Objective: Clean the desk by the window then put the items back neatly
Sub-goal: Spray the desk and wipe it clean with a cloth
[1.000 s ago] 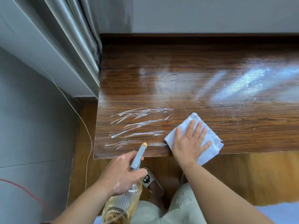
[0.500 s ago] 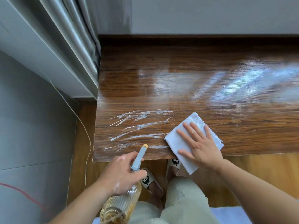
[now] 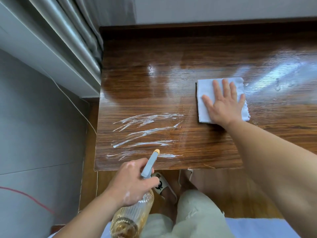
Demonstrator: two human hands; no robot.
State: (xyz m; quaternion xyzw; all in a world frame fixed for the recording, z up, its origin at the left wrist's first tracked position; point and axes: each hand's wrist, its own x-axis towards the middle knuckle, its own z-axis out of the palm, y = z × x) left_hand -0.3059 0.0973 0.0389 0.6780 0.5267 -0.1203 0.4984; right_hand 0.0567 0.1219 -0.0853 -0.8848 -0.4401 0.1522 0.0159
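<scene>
Dark brown, glossy wood-grain desk (image 3: 171, 79) fills the upper right of the view, its left end against the grey pleated curtain (image 3: 77, 31). The white folded cleaning cloth (image 3: 205, 95) now lies flat well in from the front edge, towards the right of the desk; half a second ago it sat at the near edge with one corner hanging over it. The right hand (image 3: 224, 105) has travelled with it and presses down on it with the palm flat and the fingers straight and spread, pointing away from the person. The cloth's sides now run square to the desk edge, where before it lay at a slant.

The white smeared foam streaks (image 3: 145, 133) near the front left corner look unchanged, well left of the cloth and untouched by it.

The left hand (image 3: 132, 182) stays below the front edge, fingers curled around the neck of the clear ribbed spray bottle with amber liquid (image 3: 135, 213), whose grey nozzle with a yellow tip (image 3: 151, 162) points up over the desk edge as it did earlier.

Under the desk, a pale slipper with a black cartoon print (image 3: 161, 184) shows beside the person's light beige trousers (image 3: 193, 217). A thin white cord (image 3: 77, 107) runs down the grey wall at left
</scene>
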